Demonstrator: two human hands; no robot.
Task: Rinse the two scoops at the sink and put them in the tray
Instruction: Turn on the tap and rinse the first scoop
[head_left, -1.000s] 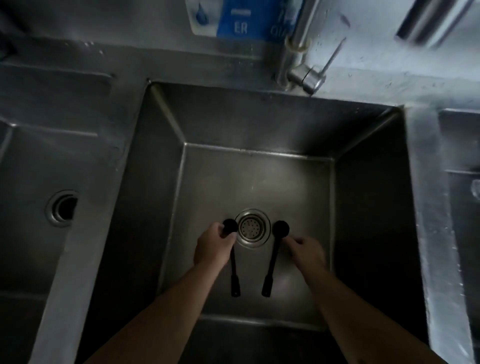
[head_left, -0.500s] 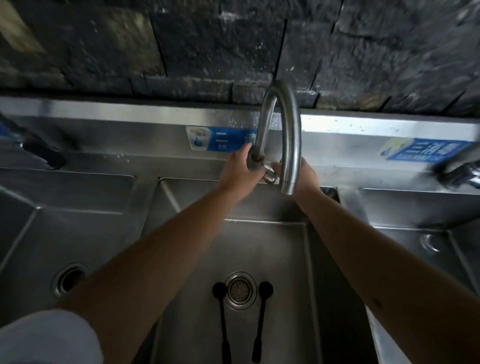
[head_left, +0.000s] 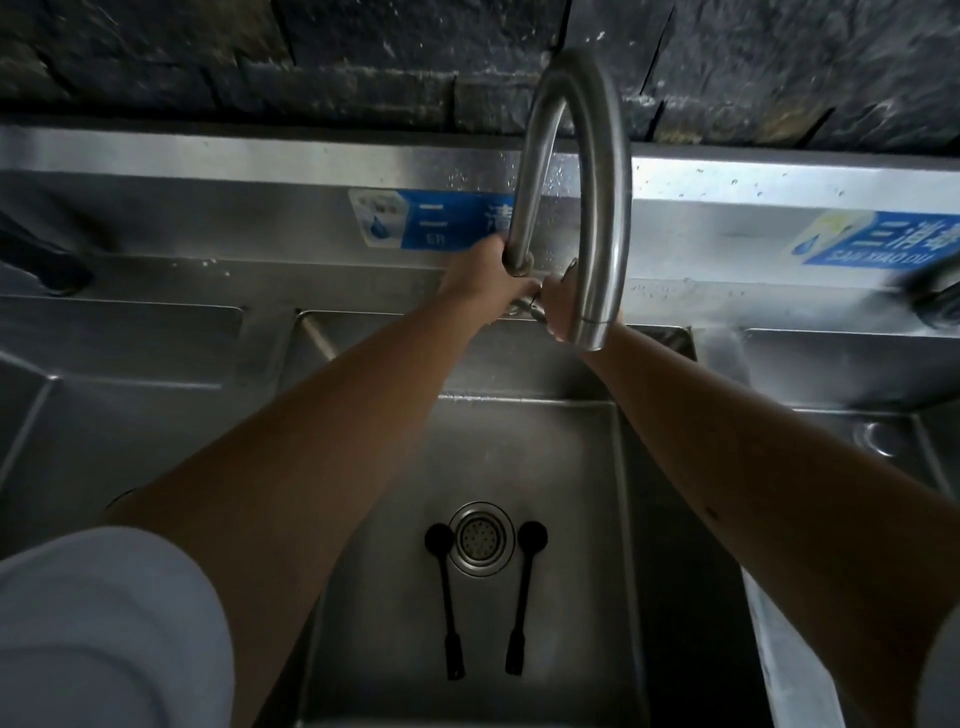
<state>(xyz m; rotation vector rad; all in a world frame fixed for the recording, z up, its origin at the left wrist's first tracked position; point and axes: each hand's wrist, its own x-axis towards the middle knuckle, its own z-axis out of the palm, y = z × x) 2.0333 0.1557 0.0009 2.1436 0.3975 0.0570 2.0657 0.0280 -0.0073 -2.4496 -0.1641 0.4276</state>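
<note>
Two black long-handled scoops lie on the floor of the middle sink basin (head_left: 561, 467), bowls up beside the drain (head_left: 481, 539): the left scoop (head_left: 447, 597) and the right scoop (head_left: 523, 592). Neither hand touches them. Both arms reach to the back of the basin. My left hand (head_left: 480, 278) is wrapped around the base of the curved steel faucet (head_left: 597, 171). My right hand (head_left: 556, 306) is at the faucet's lever, partly hidden behind the spout. No water shows at the spout. No tray is in view.
Further steel basins flank the middle one on the left (head_left: 119, 415) and right (head_left: 857, 431). Blue labels (head_left: 441, 221) sit on the steel backsplash under a dark stone wall. Other faucets poke in at the far left (head_left: 41, 260) and far right (head_left: 935, 301).
Both hands let go of the scoops, which now lie by the drain, and rose to the faucet base and lever. The view tilted up toward the wall.
</note>
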